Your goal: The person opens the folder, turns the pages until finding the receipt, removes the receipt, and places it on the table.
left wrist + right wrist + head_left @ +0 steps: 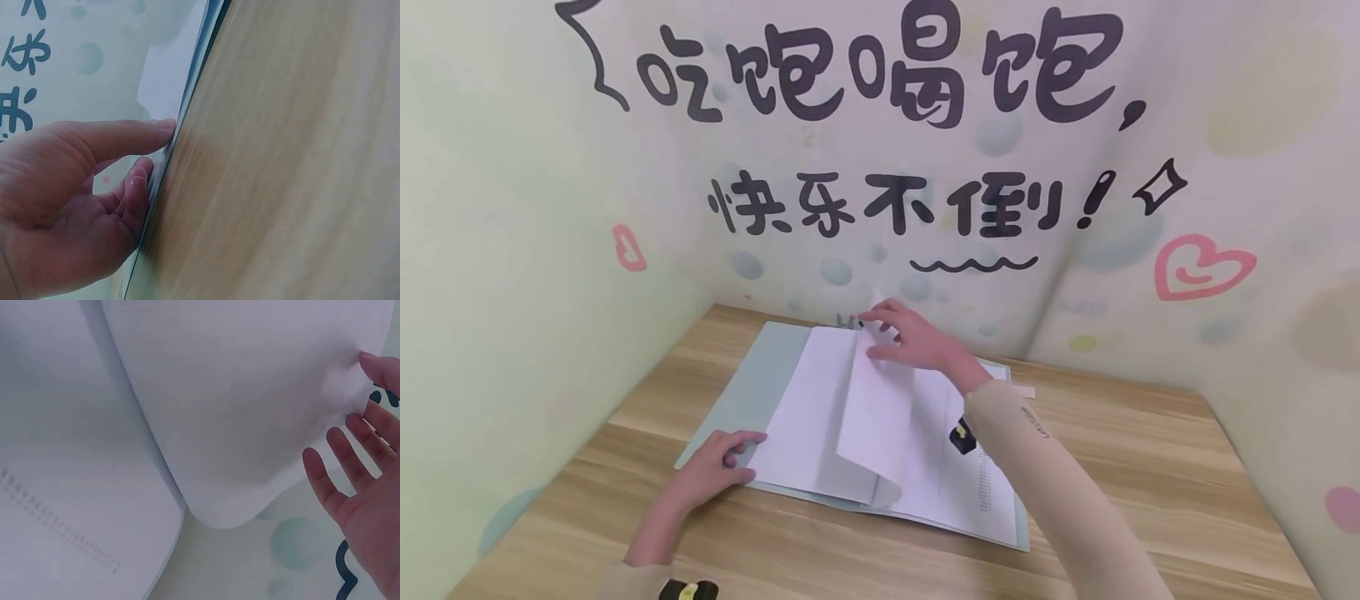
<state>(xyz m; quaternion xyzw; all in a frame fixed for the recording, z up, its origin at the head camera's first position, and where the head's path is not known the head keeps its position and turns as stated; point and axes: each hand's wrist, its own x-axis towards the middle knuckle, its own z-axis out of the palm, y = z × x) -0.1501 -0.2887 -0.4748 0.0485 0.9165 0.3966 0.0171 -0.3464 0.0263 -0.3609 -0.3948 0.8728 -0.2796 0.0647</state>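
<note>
An open booklet (808, 400) with white pages and a light blue cover (748, 375) lies on the wooden table. My right hand (910, 336) pinches the upper part of a raised page (876, 408), which stands curved near the middle of the booklet. In the right wrist view, that page (237, 412) dents beside the thumb, while the other fingers of the right hand (369, 475) are spread. My left hand (711, 467) rests at the booklet's lower left, index finger on the white page. In the left wrist view, the thumb of the left hand (69, 187) touches the booklet's edge.
The wooden table (1120, 467) meets a pale wall (880, 150) with large black characters and pink hearts behind the booklet. Small print runs down the right-hand page (962, 475). A pinkish strip (1024, 392) shows past the booklet's right side.
</note>
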